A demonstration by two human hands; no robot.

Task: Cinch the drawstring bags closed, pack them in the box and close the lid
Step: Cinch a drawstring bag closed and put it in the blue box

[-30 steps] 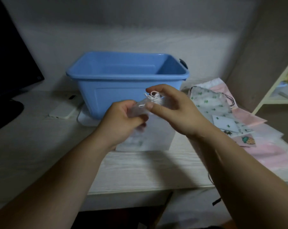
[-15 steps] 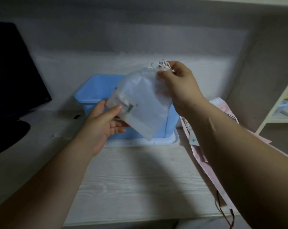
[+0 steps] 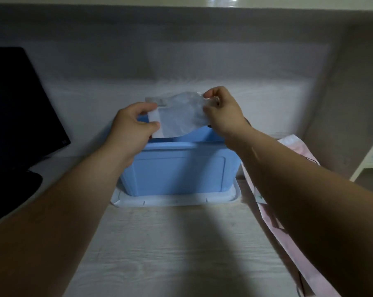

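A translucent white drawstring bag (image 3: 179, 116) is stretched sideways above the open top of the blue plastic box (image 3: 179, 170). My left hand (image 3: 132, 127) grips the bag's bottom edge on the left. My right hand (image 3: 222, 110) pinches its gathered neck on the right. The box stands on its white lid (image 3: 175, 199), which lies flat on the desk. Pink drawstring bags (image 3: 288, 232) lie on the desk to the right, partly hidden under my right forearm.
A dark monitor (image 3: 16, 108) on a round base stands at the left. A grey wall runs behind the box. A white shelf unit (image 3: 372, 159) is at the far right. Pale wooden desk (image 3: 170, 249) stretches in front of the box.
Both hands have carried the bag from in front of the box up and over its open top. The bag has turned from hanging down to lying sideways between my hands.
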